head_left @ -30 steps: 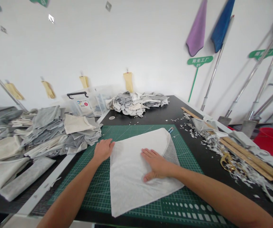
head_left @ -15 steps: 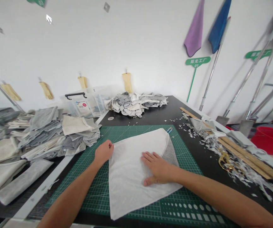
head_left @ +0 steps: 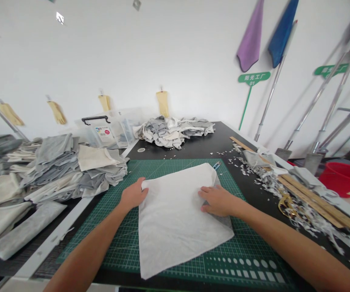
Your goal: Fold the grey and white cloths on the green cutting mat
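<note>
A white cloth (head_left: 175, 227) lies on the green cutting mat (head_left: 117, 243), with a greyish part near its right side. At the cloth's upper left corner, my left hand (head_left: 134, 194) pinches the edge between thumb and fingers. My right hand (head_left: 219, 200) rests on the cloth's right part, fingers apart and pointing left, the thumb below them. A small blue-and-clear tool (head_left: 216, 165) pokes out beyond the cloth's upper right corner.
Stacks of folded grey and cream cloths (head_left: 53, 162) fill the left, before a clear plastic box (head_left: 104, 132). A cloth heap (head_left: 165, 132) lies at the back. Wooden rulers (head_left: 311, 198), scraps and gold-handled scissors (head_left: 284, 205) line the right; a red bucket (head_left: 342, 178) stands beyond.
My right hand has slid right and slightly up across the cloth, toward its right edge. The grey part at that side shows less. My left hand stays at the upper left corner.
</note>
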The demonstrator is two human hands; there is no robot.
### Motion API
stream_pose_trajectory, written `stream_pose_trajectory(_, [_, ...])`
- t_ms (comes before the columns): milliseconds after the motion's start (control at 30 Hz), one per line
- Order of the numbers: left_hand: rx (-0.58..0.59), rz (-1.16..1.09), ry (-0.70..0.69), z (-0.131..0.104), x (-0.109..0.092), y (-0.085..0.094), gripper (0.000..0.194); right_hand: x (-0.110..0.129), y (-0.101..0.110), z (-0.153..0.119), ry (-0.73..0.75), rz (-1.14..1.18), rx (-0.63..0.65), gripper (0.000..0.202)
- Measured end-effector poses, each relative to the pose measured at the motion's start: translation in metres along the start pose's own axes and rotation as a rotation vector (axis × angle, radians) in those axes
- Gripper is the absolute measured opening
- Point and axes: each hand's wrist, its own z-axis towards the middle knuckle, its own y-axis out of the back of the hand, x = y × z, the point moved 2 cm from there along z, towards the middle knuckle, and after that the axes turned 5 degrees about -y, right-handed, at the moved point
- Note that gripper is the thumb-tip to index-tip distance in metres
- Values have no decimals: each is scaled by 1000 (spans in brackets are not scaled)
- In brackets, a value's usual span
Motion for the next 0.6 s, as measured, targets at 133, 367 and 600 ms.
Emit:
stream_pose_trajectory(133, [-30,-23,8,0,-2,2,42,0,1,-11,-10,-64,-74,36])
stream_pose_trajectory(367, [-164,-72,61,3,-1,5,36,-4,6,-34,154,8,-68,16])
stream_pose_trajectory(600, [-227,-60,112,3,6,7,33,-21,13,-53,205,209,-160,19])
